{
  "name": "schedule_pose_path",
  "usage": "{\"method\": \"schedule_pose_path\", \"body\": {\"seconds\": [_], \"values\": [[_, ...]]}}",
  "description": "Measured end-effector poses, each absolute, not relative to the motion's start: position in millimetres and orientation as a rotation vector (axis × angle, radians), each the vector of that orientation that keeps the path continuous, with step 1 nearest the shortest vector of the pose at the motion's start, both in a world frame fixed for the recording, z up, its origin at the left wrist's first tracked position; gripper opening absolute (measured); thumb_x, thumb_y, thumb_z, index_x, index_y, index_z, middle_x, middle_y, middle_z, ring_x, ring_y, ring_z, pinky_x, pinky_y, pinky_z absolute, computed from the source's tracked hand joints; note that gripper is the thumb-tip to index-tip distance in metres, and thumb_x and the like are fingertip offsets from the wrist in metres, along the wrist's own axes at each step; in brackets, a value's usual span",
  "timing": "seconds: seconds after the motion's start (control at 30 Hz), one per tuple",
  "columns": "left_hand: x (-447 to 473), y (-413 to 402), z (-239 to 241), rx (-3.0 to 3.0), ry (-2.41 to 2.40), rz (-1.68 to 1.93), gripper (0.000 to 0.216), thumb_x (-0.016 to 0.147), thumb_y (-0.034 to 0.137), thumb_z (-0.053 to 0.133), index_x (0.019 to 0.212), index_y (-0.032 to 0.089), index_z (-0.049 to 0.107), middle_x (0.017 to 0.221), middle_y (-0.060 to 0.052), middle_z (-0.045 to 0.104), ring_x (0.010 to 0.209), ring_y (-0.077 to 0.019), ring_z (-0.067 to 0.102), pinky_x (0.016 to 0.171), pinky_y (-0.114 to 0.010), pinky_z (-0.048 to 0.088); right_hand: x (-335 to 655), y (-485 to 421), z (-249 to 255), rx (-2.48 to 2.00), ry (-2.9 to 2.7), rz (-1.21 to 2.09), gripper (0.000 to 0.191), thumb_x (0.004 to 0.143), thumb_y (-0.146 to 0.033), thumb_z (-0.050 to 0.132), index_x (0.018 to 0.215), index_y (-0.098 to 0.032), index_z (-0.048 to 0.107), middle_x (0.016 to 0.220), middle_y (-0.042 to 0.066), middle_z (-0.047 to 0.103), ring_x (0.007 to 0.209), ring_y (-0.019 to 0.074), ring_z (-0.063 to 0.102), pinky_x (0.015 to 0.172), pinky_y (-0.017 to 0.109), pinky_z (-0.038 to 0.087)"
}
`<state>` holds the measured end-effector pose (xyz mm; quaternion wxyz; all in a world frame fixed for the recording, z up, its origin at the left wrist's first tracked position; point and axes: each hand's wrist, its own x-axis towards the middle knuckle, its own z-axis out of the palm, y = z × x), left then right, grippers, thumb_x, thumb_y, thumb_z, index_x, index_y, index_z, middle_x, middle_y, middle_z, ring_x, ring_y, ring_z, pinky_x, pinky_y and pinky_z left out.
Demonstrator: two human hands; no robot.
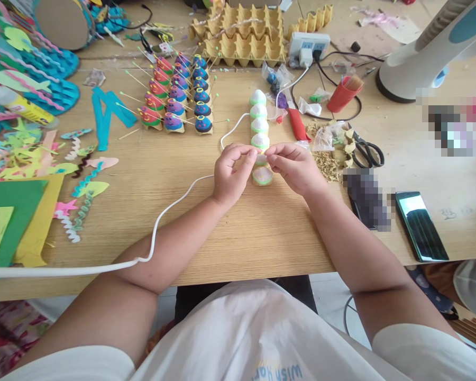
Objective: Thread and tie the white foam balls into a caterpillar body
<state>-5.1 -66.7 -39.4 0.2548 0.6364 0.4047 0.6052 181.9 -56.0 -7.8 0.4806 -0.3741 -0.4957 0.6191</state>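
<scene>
A row of egg-carton cups (258, 125) with white tops and light-green rims runs away from me along the table. My left hand (235, 170) is at the row's left side, thumb and forefinger pinched together. From the right, my right hand (291, 165) pinches in the same way, its fingertips close to the left ones. Between the fingertips shows a bit of thin yellow-green strip, mostly hidden by the fingers. Both hands are over the near part of the row, partly covering one cup. The nearest cup (262, 175) sits just below them.
Painted carton pieces (175, 106) with pins stand at the back left. A white cable (155, 233) crosses my left forearm. To the right lie scissors (367, 151), shavings (328, 165), a red cup (344, 94) and a phone (421, 226). Paper cutouts (19, 153) cover the left.
</scene>
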Motion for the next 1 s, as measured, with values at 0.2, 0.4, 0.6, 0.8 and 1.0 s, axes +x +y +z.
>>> {"method": "schedule_pose_path", "body": {"seconds": [0.2, 0.4, 0.6, 0.8, 1.0], "values": [[-5, -66, -41, 1.645, 1.045, 1.666, 0.041, 0.107, 0.064, 0.068, 0.101, 0.027, 0.083, 0.102, -0.004, 0.084, 0.102, -0.0192, 0.078, 0.092, -0.034, 0.060, 183, -55, -7, -0.899, -1.153, 1.563, 0.056, 0.063, -0.062, 0.106, 0.089, -0.020, 0.077, 0.080, -0.002, 0.071, 0.072, 0.0096, 0.059, 0.063, 0.023, 0.050], [-4, -66, -40, 1.624, 1.067, 1.639, 0.051, 0.106, 0.073, 0.063, 0.096, 0.027, 0.081, 0.102, -0.004, 0.083, 0.102, -0.0199, 0.078, 0.091, -0.035, 0.061, 184, -55, -7, -0.913, -1.147, 1.573, 0.061, 0.073, -0.073, 0.096, 0.083, -0.022, 0.065, 0.075, -0.003, 0.065, 0.066, 0.0088, 0.054, 0.055, 0.022, 0.041], [-6, -67, -39, 1.657, 1.055, 1.573, 0.053, 0.105, 0.076, 0.060, 0.100, 0.028, 0.082, 0.104, -0.004, 0.083, 0.105, -0.0208, 0.078, 0.096, -0.038, 0.062, 183, -57, -4, -0.875, -1.207, 1.613, 0.060, 0.069, -0.065, 0.103, 0.089, -0.021, 0.067, 0.074, -0.005, 0.061, 0.062, 0.0073, 0.048, 0.050, 0.022, 0.033], [-6, -71, -33, 1.734, 1.012, 1.547, 0.054, 0.108, 0.075, 0.056, 0.099, 0.028, 0.082, 0.104, -0.004, 0.082, 0.106, -0.0216, 0.078, 0.099, -0.040, 0.062, 182, -58, -2, -0.886, -1.236, 1.609, 0.058, 0.068, -0.064, 0.104, 0.086, -0.019, 0.072, 0.070, -0.005, 0.059, 0.060, 0.0071, 0.045, 0.049, 0.023, 0.029], [-5, -76, -28, 1.794, 0.971, 1.599, 0.046, 0.110, 0.066, 0.059, 0.100, 0.028, 0.084, 0.102, -0.004, 0.083, 0.104, -0.0209, 0.077, 0.098, -0.039, 0.061, 181, -58, -1, -0.901, -1.228, 1.611, 0.057, 0.065, -0.064, 0.105, 0.083, -0.020, 0.073, 0.065, -0.006, 0.059, 0.057, 0.0066, 0.043, 0.046, 0.023, 0.026]]}}
